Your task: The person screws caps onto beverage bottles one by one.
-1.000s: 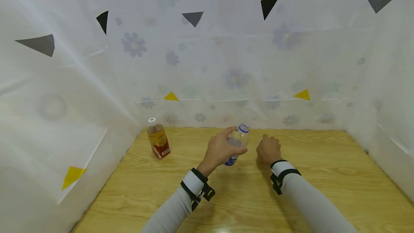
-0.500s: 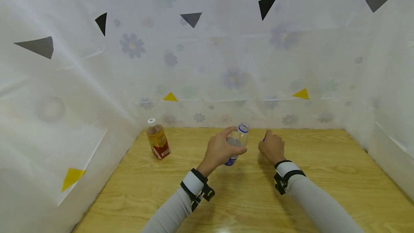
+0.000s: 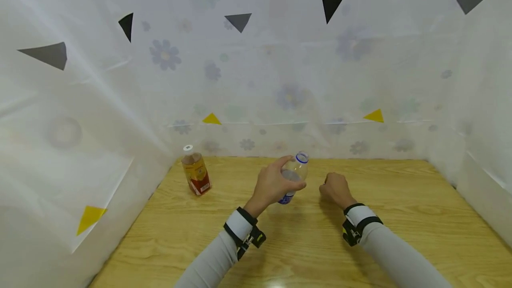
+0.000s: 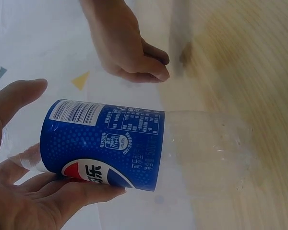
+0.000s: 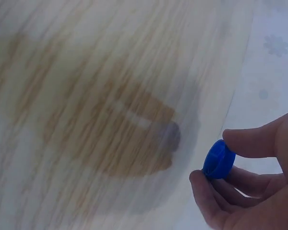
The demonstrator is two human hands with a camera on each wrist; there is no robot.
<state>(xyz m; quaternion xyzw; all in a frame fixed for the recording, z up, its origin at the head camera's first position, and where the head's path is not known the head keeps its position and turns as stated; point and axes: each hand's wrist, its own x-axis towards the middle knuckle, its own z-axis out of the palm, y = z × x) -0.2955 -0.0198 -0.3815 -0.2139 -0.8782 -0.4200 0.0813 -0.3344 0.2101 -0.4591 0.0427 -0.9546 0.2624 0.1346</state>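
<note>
A clear plastic bottle point(image 3: 295, 170) with a blue label point(image 4: 103, 139) stands in the grip of my left hand point(image 3: 274, 183), its thumb and fingers around the upper part. Its mouth, ringed in blue, has no cap on it. To the right of the bottle, just above the table, is my right hand point(image 3: 336, 189). In the right wrist view, the thumb and fingers of that right hand pinch a blue bottle cap point(image 5: 219, 159), hollow side turned toward the table. The head view hides the cap behind the fingers.
A bottle of amber drink point(image 3: 196, 172) with a white cap stands at the table's back left. The wood-grain table point(image 3: 312, 252) meets a pale flowered plastic sheet point(image 3: 256, 79) at its back and sides. Black, grey and yellow triangles mark the sheet.
My right hand has shifted slightly right and toward me, with the wrist turning a little. The left hand and its bottle have stayed in place.
</note>
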